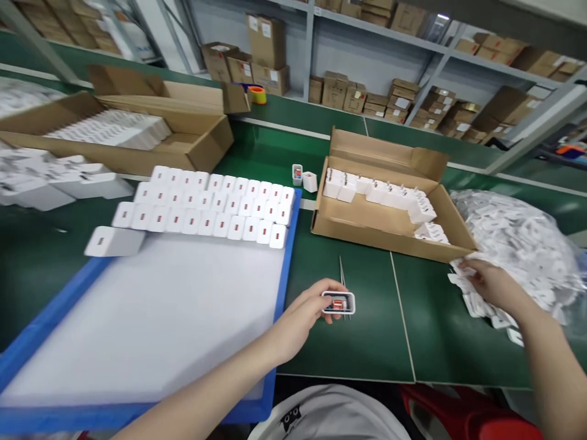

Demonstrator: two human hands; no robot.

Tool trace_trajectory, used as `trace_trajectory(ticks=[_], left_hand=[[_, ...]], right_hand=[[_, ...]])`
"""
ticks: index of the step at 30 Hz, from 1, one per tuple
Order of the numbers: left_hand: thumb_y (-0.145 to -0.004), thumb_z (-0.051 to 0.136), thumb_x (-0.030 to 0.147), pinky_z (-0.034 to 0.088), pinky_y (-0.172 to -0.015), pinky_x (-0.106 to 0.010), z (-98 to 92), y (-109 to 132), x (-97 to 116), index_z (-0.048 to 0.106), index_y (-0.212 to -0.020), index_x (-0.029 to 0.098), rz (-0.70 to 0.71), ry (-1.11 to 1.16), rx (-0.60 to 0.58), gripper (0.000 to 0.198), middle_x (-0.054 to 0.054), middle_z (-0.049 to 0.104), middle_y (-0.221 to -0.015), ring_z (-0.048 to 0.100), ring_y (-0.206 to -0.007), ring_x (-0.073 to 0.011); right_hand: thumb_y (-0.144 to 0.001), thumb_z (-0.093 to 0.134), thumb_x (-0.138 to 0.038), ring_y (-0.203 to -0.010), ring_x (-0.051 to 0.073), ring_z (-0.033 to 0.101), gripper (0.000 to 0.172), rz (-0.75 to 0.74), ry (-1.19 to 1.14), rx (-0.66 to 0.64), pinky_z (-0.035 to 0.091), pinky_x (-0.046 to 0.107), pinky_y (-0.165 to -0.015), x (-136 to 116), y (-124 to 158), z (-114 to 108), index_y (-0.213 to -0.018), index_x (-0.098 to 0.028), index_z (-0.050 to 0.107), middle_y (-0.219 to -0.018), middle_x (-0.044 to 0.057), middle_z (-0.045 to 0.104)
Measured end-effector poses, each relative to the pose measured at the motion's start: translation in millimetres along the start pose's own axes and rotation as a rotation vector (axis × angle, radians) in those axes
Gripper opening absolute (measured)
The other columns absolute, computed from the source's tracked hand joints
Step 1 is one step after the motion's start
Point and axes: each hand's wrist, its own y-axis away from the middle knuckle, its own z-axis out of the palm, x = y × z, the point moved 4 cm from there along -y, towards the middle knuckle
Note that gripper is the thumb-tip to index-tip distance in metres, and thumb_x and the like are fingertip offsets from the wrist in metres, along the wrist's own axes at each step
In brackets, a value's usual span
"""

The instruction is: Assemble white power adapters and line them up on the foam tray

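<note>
My left hand is closed around a white charger housing. Its open end faces up, and a red and blue part shows inside. Under that hand, a pair of metal tweezers lies on the green table. Off to the right, my right hand has its fingers bent together on a white plastic cover at the near-left edge of a loose pile of white plastic pieces. Part of the fingertips is hidden.
A blue-edged white tray carries rows of white chargers. An open carton holds chargers with prongs up. Two housings stand beside it. Another long carton and more white housings lie at left. Shelves with boxes are behind.
</note>
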Motion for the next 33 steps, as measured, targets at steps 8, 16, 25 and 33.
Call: trace_trajectory(ticks=[8,16,25,33], left_hand=[[-0.094,0.046,0.041,0.038,-0.077,-0.032,3.9,2,3,0.063,-0.107,0.015,0.087,0.05,-0.024,0.033,-0.007,0.059,-0.101,0.054,-0.088,-0.0197],[-0.101,0.04,0.059,0.04,-0.082,-0.032,7.0,11,7,0.063,-0.114,0.019,0.101,0.038,0.0,0.048,-0.007,0.06,-0.108,0.053,-0.096,-0.0201],[-0.102,0.027,0.064,0.045,-0.091,-0.038,0.5,12,9,0.063,-0.119,0.022,0.113,-0.161,0.091,0.057,-0.008,0.063,-0.109,0.055,-0.097,-0.023],[-0.103,0.024,0.063,0.047,-0.095,-0.038,-5.4,7,9,0.062,-0.123,0.022,0.121,-0.26,0.111,0.06,-0.01,0.061,-0.121,0.056,-0.107,-0.024]], right_hand=[[-0.084,0.05,-0.047,-0.078,0.035,0.074,0.031,-0.087,0.128,0.008,0.056,0.046,-0.069,-2,-4,-11,-0.093,-0.025,0.069,-0.097,0.018,0.077],[-0.092,0.062,-0.043,-0.083,0.025,0.074,0.022,-0.432,-0.015,0.285,0.057,0.037,-0.061,-204,44,-80,-0.113,-0.036,0.069,-0.111,0.008,0.074],[-0.087,0.069,-0.005,-0.109,0.029,0.068,0.033,-0.943,-0.322,0.36,0.061,0.044,-0.092,-353,52,-41,-0.12,-0.008,0.066,-0.113,0.019,0.074],[-0.085,0.071,-0.001,-0.11,0.031,0.069,0.042,-0.927,-0.377,0.393,0.065,0.047,-0.086,-344,41,-20,-0.126,-0.007,0.065,-0.116,0.02,0.075]])
